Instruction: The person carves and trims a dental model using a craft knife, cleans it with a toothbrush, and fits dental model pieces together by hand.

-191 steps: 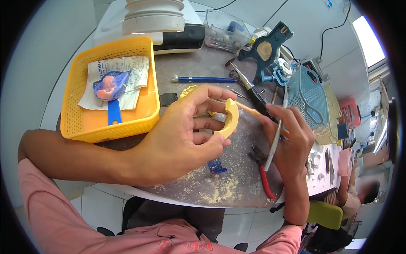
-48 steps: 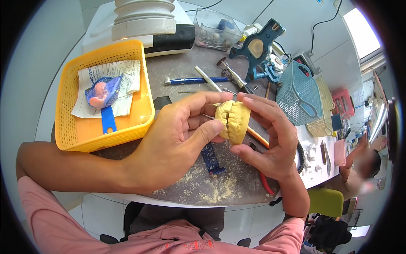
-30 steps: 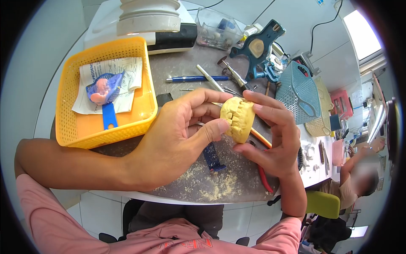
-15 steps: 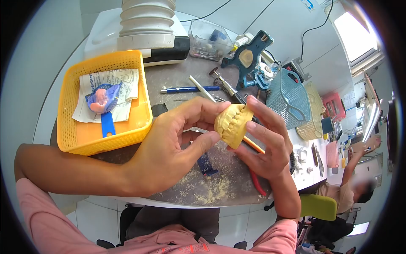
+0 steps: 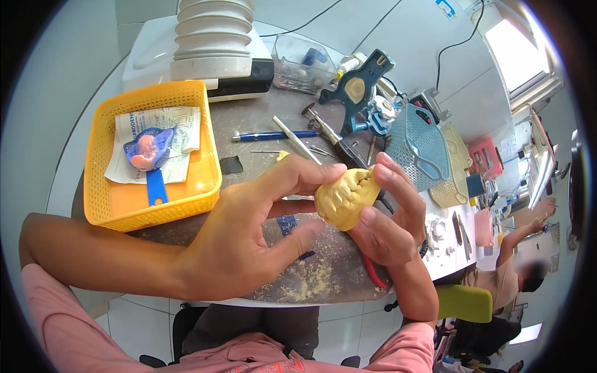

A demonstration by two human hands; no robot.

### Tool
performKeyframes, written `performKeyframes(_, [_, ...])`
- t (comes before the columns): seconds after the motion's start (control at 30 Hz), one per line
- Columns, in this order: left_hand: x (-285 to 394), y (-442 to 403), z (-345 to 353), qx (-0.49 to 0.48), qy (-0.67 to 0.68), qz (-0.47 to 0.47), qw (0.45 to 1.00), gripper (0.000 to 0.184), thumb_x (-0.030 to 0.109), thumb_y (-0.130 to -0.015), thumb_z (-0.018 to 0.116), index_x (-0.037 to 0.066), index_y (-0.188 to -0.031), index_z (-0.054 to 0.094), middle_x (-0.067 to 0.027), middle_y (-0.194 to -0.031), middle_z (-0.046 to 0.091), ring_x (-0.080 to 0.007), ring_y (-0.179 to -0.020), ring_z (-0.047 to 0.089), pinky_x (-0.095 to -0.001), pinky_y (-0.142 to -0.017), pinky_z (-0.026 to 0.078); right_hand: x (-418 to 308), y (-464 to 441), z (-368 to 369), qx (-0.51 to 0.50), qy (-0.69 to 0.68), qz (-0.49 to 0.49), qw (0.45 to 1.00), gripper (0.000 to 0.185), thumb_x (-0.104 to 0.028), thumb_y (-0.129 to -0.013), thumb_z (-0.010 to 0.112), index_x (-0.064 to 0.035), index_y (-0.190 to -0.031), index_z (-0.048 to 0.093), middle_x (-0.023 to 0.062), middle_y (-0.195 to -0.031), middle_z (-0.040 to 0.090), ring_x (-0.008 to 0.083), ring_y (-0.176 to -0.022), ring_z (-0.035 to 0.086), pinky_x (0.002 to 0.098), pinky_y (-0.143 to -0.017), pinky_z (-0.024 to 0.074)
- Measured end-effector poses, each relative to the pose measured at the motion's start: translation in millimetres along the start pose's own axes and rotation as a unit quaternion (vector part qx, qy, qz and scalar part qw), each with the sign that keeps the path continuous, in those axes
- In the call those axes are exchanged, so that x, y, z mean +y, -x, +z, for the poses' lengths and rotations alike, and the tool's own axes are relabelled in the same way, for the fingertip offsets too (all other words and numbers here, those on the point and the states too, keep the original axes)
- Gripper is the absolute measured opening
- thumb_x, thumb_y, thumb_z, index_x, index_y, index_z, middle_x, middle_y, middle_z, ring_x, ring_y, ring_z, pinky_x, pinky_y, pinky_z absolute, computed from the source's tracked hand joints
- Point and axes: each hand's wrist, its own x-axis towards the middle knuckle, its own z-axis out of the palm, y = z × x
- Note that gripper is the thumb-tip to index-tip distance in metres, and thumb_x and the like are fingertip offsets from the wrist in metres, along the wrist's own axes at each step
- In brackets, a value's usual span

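A yellow plaster dental model (image 5: 346, 198) is held up over the bench between my two hands, its row of teeth facing me and tilted. My left hand (image 5: 264, 227) has its index fingertip against the model's upper left edge, and its thumb stands a little apart from the lower left side. On the other side, my right hand (image 5: 398, 214) grips the model, with fingers at the upper right and lower right edges. Some of the right fingers are hidden behind it. Below lie a dark blue object (image 5: 288, 225) and yellow plaster crumbs (image 5: 311, 280).
At left, a yellow basket (image 5: 96, 186) holds a paper and a blue impression tray (image 5: 157, 186). Behind my hands lie a blue pen (image 5: 273, 135) and a rotary handpiece (image 5: 336, 140). A teal articulator (image 5: 360, 87) stands farther back. Red-handled pliers (image 5: 373, 271) lie near the front edge. A co-worker (image 5: 504, 280) is at right.
The model has turned in my hands, showing more of its biting surface. My left thumb has come away from its side, and my right fingers have shifted along it.
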Motion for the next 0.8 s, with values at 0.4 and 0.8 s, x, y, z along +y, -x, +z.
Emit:
performKeyframes(0.4, [-2.6, -2.9, -4.0, -0.004, -0.025, -0.022, 0.999, 0.054, -0.003, -0.082, 0.072, 0.003, -0.129, 0.046, -0.0112, -0.125, 0.056, -0.0184, -0.122, 0.054, -0.0349, -0.104, 0.046, -18.2, -9.3, 6.2, 0.017, 0.116, -0.050, 0.992, 0.044, -0.021, -0.070, 0.088, -0.0213, -0.109, 0.066, 0.0086, -0.110, 0.059, 0.0247, -0.090, 0.062, 0.0313, -0.070, 0.0517])
performKeyframes(0.8, [-6.9, -4.3, -5.8, -0.001, -0.161, 0.048, 0.986, 0.054, -0.013, -0.075, 0.067, 0.003, -0.125, 0.055, -0.0114, -0.123, 0.046, -0.0217, -0.125, 0.050, -0.0333, -0.108, 0.044, -17.8, -14.3, -7.1, -0.049, -0.041, 0.117, 0.991, 0.065, -0.024, -0.065, 0.091, -0.0021, -0.121, 0.065, 0.0133, -0.101, 0.068, 0.0225, -0.084, 0.066, 0.0307, -0.067, 0.0543])
